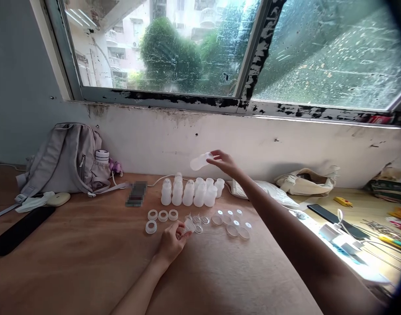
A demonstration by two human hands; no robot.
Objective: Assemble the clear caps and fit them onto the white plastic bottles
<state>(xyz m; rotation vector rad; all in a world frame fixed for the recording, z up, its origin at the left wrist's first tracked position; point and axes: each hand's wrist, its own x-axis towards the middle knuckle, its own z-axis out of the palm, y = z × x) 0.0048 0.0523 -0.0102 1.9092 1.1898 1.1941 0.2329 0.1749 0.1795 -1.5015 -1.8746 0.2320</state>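
Note:
My right hand (224,161) is raised in front of the wall, its fingers closed around one end of a frosted white plastic bottle (200,161), tilted nearly on its side. Below it, small frosted bottles (188,193) stand upright in rows, some with tops on. My left hand (173,240) is low over the table, pinching a clear bottle top (189,225), partly covered by the fingers. To its left lie several white screw rings (151,227). Clear nipple-like pieces (204,220) sit just beyond its fingertips. Several clear domed caps (232,230) lie further right.
A grey backpack (67,157) stands at the back left, with a black flat case (21,229) before it. Clear plastic bags (269,192) and a beige pouch (307,181) lie back right. Chargers (341,238) and a phone (338,222) are at the right. A window is above the wall.

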